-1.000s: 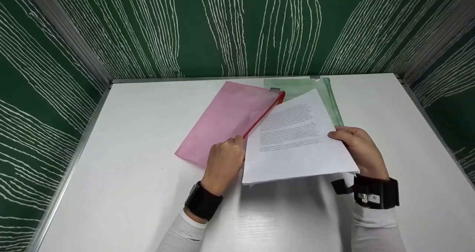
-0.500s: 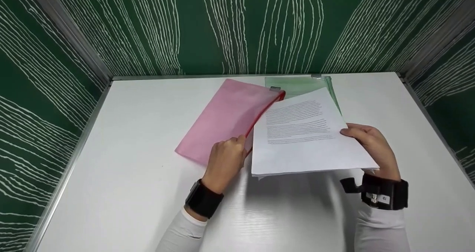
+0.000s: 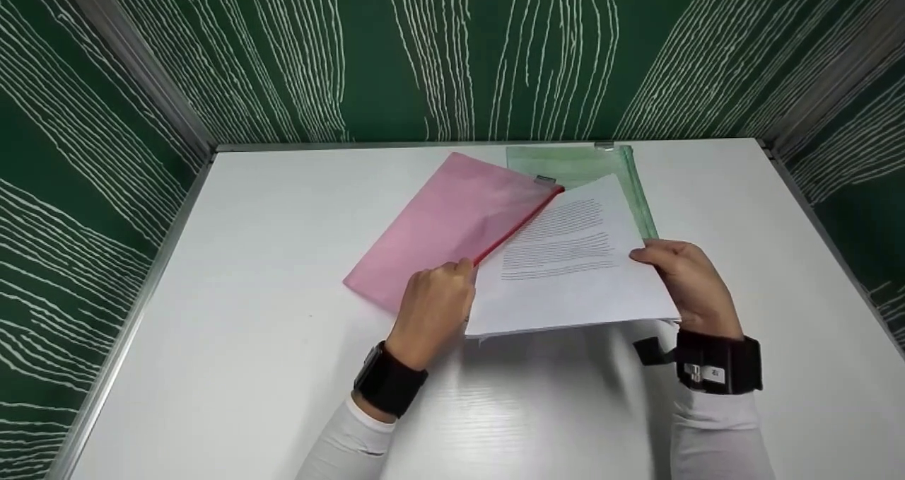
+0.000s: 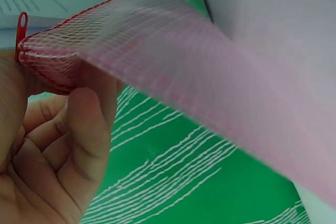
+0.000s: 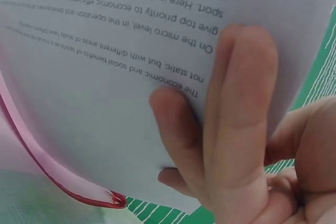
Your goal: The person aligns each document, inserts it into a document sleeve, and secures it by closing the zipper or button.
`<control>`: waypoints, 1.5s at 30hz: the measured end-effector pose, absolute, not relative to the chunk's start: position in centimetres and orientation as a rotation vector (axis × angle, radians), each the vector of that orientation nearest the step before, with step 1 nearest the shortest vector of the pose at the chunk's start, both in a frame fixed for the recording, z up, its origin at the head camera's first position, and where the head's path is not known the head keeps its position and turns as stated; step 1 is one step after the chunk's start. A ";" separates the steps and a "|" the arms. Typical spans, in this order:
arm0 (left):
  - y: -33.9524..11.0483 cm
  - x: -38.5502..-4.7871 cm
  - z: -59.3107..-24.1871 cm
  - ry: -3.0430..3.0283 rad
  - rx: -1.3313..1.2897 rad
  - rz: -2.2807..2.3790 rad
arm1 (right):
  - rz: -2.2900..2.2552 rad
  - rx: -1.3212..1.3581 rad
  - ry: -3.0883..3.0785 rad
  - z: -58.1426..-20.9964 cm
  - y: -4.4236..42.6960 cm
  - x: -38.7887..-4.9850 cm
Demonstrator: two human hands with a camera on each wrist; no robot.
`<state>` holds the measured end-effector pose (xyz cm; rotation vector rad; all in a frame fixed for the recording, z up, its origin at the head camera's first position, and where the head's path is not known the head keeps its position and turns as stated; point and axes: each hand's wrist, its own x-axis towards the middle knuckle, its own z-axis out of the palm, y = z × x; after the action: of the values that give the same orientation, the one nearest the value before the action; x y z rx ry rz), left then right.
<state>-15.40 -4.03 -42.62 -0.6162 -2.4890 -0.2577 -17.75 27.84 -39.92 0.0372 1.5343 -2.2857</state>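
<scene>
My left hand [image 3: 433,312] pinches a corner of a pink mesh zip pouch [image 3: 442,229] with a red zipper edge. In the left wrist view a red zipper pull [image 4: 22,27] sticks up beside that hand, and the pouch [image 4: 173,56] bulges above the fingers. Printed sheets of paper [image 3: 565,289] are gripped at their right edge by my right hand [image 3: 689,282], thumb on top. Several fingers [image 5: 241,103] lie against the printed underside in the right wrist view. The papers' left edge meets the red zipper edge; how far it goes inside is hidden.
A green zip pouch [image 3: 565,162] lies at the back of the white table [image 3: 247,254], partly under the papers and the pink pouch. Green panels [image 3: 474,56] with white wavy lines stand along the back and both sides.
The papers went right, away from the zipper edge, then came back left against it. The pink pouch's far end has swung slightly right. Both hands keep their hold.
</scene>
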 end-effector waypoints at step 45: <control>-5.3 -15.4 -42.3 -2.627 -0.947 -0.754 | -2.231 0.364 2.036 -41.2 26.1 -18.4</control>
<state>-15.37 -5.28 -42.27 -0.9466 -2.6269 -0.7545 -18.38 26.08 -41.18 0.3642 2.0364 -2.2312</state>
